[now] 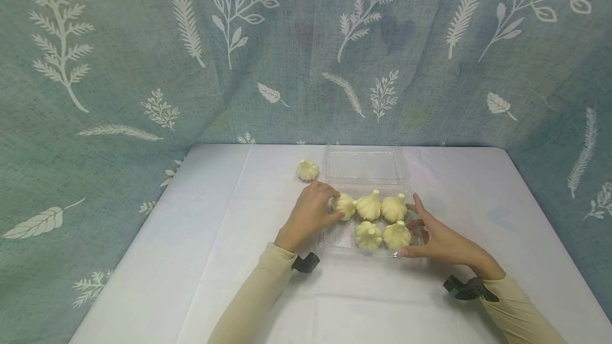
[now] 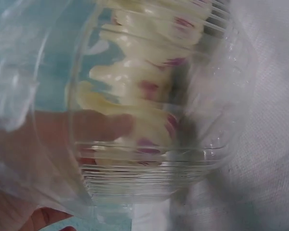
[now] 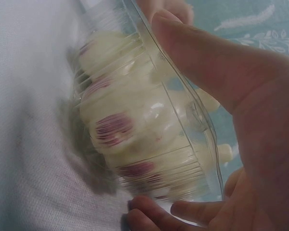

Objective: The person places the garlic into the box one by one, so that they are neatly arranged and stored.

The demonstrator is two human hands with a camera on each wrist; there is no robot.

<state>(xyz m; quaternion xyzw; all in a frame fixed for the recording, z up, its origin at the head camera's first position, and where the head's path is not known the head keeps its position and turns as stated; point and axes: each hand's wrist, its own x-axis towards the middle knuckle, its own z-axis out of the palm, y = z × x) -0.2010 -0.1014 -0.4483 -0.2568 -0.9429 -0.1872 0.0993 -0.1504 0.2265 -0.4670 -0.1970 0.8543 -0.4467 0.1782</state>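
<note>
**Five bulbs (image 1: 369,206) in the box (image 1: 337,237), one loose bulb (image 1: 307,170) outside**

By the look of it, you have most of the filling done. The clear box holds three garlic bulbs along its back row and two in its front row, at the middle and the right. The front-left spot has none. The loose bulb lies on the worktop (image 1: 244,227), just beyond your left hand (image 1: 313,206) and near the box's back-left corner.

Your left fingers and thumb pinch the back-left bulb (image 1: 344,207). It is inside the box, so its placing looks nearly finished, but you have not let go of it. Your right hand (image 1: 442,240) grips the box's right end, thumb at the near corner and fingers against the outer wall, seemingly to steady it.

The bulbs sit with their stems roughly upward, as the right wrist view shows through the clear wall; whether each is firmly seated, you cannot tell.

The lid (image 1: 365,166) is folded back behind the box. As things lie, the loose bulb and the bare front-left spot appear to be what is left, and the box is not yet closed.
</note>
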